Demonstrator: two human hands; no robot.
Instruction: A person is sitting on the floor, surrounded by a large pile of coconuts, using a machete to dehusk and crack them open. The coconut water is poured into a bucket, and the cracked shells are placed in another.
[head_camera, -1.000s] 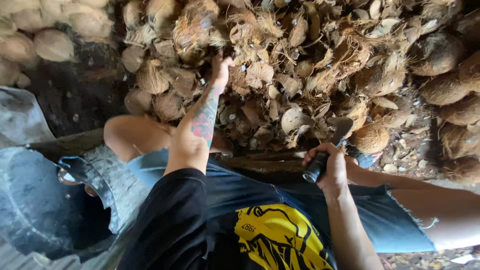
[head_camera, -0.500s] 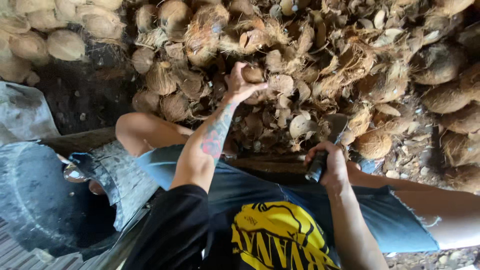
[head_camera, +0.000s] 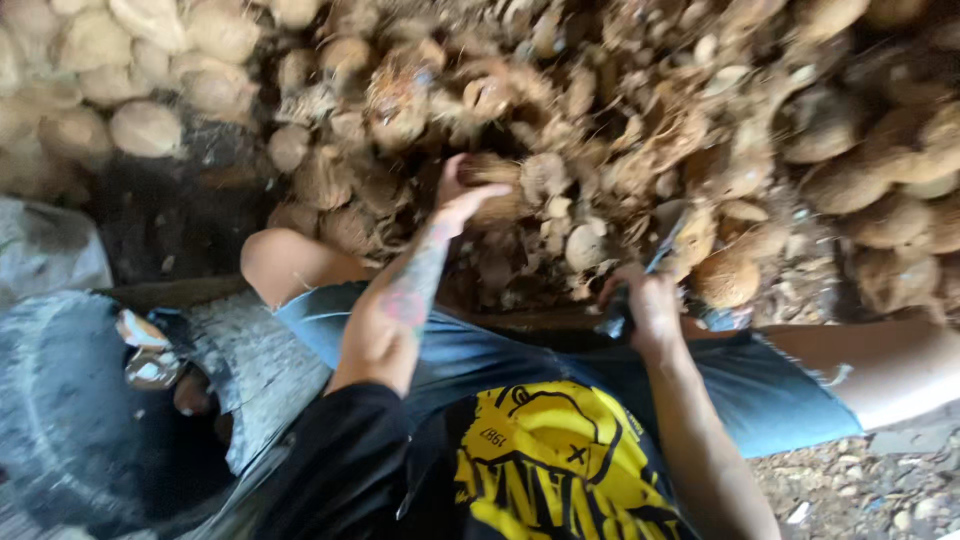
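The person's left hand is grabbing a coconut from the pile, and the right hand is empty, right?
Not quite. The left hand does grab a coconut from the pile, but the right hand is not empty: it grips a dark-handled tool, as the head view shows.

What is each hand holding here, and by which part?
The left hand closes on a husked coconut in the pile, its grip on the near side. The right hand holds a dark-handled tool by its handle; blur hides detail.
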